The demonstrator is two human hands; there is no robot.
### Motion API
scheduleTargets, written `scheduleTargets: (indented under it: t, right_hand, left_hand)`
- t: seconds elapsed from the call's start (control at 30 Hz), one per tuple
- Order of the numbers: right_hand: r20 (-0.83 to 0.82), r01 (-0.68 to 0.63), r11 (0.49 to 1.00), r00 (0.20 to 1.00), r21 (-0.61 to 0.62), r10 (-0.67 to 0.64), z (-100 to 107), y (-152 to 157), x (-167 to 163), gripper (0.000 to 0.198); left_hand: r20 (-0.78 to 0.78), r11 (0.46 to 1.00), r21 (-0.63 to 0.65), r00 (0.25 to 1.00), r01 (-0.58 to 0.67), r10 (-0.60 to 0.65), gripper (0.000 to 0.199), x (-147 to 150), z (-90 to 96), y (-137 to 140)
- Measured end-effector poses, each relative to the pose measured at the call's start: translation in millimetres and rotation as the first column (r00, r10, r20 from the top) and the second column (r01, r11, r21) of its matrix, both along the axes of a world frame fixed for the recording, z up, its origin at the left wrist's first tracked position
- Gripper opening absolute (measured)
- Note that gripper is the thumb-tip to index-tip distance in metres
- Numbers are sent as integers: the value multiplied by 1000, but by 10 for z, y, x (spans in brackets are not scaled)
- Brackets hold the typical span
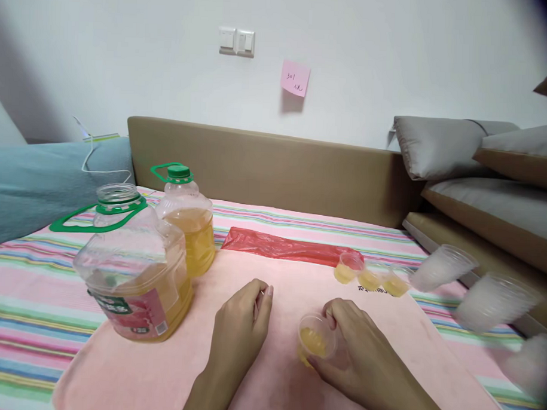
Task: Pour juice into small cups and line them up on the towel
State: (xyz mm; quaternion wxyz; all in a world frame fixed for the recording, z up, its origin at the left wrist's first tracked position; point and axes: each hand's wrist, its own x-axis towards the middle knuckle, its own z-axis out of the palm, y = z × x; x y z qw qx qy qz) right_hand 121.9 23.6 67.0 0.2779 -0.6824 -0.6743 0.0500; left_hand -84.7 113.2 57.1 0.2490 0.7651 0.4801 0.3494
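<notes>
My right hand point(358, 345) grips a small clear plastic cup point(316, 341) holding yellow liquid, resting on the pink towel point(267, 384). Beside it, my left hand point(240, 329) rests loosely curled on the towel and holds nothing that I can see. An uncapped large jug point(134, 272) with a green handle and a pink label stands to the left, part full of yellow liquid. Behind it stands a second jug point(187, 223) with a green cap. Three small cups point(370, 275) of yellow liquid sit in a row further back.
Stacks of clear empty cups point(442, 267) point(494, 302) lie on their sides at the right. A red plastic bag point(290, 248) lies at the towel's far edge. A striped sheet point(23, 292) covers the surface; a padded headboard point(266, 169) and cushions point(441, 148) stand behind.
</notes>
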Motion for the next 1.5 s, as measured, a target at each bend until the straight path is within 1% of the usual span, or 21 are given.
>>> scheduleTargets:
  t: [0.1, 0.17, 0.27, 0.37, 0.43, 0.57, 0.63, 0.8, 0.9, 0.97, 1.07, 1.2, 1.33, 1.5]
  right_hand:
    - [116, -19, 1000, 993, -23, 21, -26, -9, -7, 20]
    - [156, -36, 999, 987, 21, 32, -2, -19, -12, 19]
    - [211, -48, 998, 977, 50, 36, 102, -16, 1, 24]
    - [241, -12, 998, 971, 54, -1, 204, 31, 91, 24]
    - [225, -7, 997, 974, 81, -11, 239, 87, 203, 21]
    - [130, -93, 991, 988, 96, 80, 263, 244, 477, 23]
    - [103, -105, 992, 990, 69, 97, 277, 347, 598, 25]
    - [52, -55, 998, 997, -1, 55, 295, 672, 821, 36]
    - [40, -65, 997, 997, -38, 66, 250, 880, 911, 41]
    - [38, -51, 998, 998, -37, 52, 189, 1009, 965, 39]
    - [47, -20, 1000, 999, -18, 21, 66, 1190, 1052, 38]
    - [68, 24, 999, 997, 22, -25, -103, 1400, 1182, 41]
    - [75, 49, 999, 996, 22, -51, -235, 1526, 1281, 44]
    - [64, 65, 998, 996, -3, -65, -330, 1565, 1333, 44]
  left_hand:
    - [6, 1000, -4, 1000, -8, 8, 33, -3, -4, 19]
    - [9, 1000, -4, 1000, -13, 13, 33, -8, -1, 31]
    - [19, 1000, -6, 1000, -13, 13, 33, -20, 7, 43]
    - [31, 1000, -10, 999, -15, 15, 33, -27, 4, 52]
    - [35, 1000, -13, 999, -19, 20, 33, -23, -7, 58]
    - [42, 1000, -18, 999, -9, 10, 33, 7, -22, 58]
    - [42, 1000, -22, 999, 1, 0, 33, 25, -19, 49]
    - [40, 1000, -26, 999, 17, -16, 33, 44, -4, 30]
    - [51, 999, -31, 999, 15, -13, 33, 42, -4, 38]
    - [58, 999, -37, 998, 13, -11, 33, 42, -5, 46]
    - [58, 999, -42, 998, 13, -10, 32, 48, -3, 51]
    - [56, 999, -43, 998, 13, -11, 33, 60, 2, 51]
    - [55, 999, -42, 998, 18, -16, 33, 70, -11, 55]
    - [53, 999, -45, 999, 16, -14, 32, 72, -24, 58]
